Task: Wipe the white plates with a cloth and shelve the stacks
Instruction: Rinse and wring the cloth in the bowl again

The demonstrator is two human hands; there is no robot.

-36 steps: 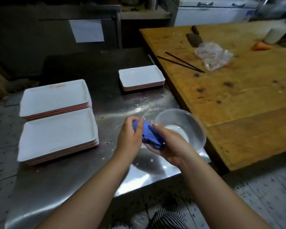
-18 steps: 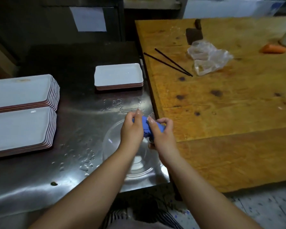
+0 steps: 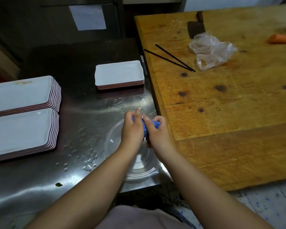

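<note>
Your left hand [image 3: 132, 129] and right hand [image 3: 157, 134] both clench the bunched blue cloth [image 3: 149, 127] between them, directly above the clear plastic bowl [image 3: 116, 146] at the near edge of the wet steel counter [image 3: 82, 123]. Two tall stacks of white rectangular plates [image 3: 21, 113] sit to your left, well apart from the cloth. A shorter white plate stack [image 3: 119, 74] lies farther back, beside the wooden table [image 3: 221, 96] holding black chopsticks [image 3: 172, 57].

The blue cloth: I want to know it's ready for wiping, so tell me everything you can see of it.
The blue cloth is a soft fabric, bunched and twisted into a tight wad. The left hand and right hand grip it from either side, above the clear bowl on the steel table. Only small parts show between the fingers; whether it is wet cannot be told.
</note>
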